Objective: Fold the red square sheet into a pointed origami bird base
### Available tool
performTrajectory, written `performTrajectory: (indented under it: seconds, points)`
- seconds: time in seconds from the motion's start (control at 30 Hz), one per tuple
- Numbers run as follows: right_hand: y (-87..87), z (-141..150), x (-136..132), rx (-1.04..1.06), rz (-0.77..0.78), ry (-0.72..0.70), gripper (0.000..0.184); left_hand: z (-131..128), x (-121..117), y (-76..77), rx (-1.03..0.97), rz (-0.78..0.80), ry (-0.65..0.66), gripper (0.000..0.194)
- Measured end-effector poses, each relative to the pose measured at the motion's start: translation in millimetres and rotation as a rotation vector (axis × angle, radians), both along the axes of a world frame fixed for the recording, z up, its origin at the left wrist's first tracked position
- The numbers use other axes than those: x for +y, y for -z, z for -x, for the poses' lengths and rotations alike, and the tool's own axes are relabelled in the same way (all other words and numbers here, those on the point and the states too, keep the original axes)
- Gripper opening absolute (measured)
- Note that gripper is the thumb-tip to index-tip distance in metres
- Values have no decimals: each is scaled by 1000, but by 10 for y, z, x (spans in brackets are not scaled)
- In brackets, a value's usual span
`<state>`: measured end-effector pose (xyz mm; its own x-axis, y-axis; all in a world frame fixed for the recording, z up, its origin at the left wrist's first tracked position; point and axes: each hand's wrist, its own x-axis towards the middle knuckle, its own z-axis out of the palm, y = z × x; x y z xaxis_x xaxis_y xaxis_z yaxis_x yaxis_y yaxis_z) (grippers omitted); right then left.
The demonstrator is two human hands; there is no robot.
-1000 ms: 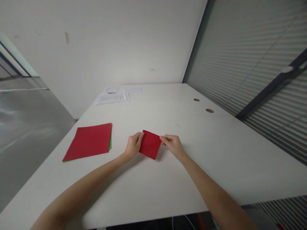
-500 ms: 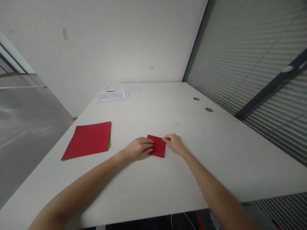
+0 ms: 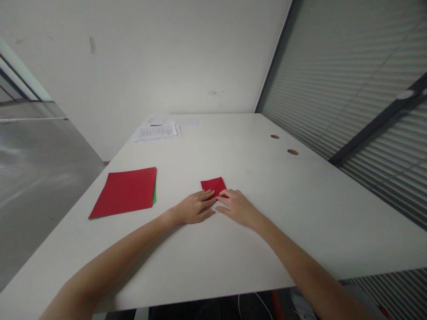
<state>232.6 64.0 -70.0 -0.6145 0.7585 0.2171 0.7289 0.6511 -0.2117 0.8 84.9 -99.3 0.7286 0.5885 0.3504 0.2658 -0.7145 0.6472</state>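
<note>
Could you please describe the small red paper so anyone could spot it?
On the white table, find the left hand and right hand, close together. Partly under them lies the small red paper, far smaller than the red sheet on the left.

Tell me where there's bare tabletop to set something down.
Bare tabletop lies between the white papers and the small red paper, between the right hand and the round holes, and from the left hand to the near edge. It's crowded where both hands meet at the small paper, and around the large red sheet.
</note>
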Motion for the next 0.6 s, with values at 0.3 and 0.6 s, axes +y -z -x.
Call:
performTrajectory:
  seconds: [0.3,0.6]
  points:
    - [180,-62,-84,-63,-8,-25,50,-180,122,161,42,-194,-292,27]
    - [302,-213,-72,46,-11,-51,55,-75,191,144,551,-389,-311,67]
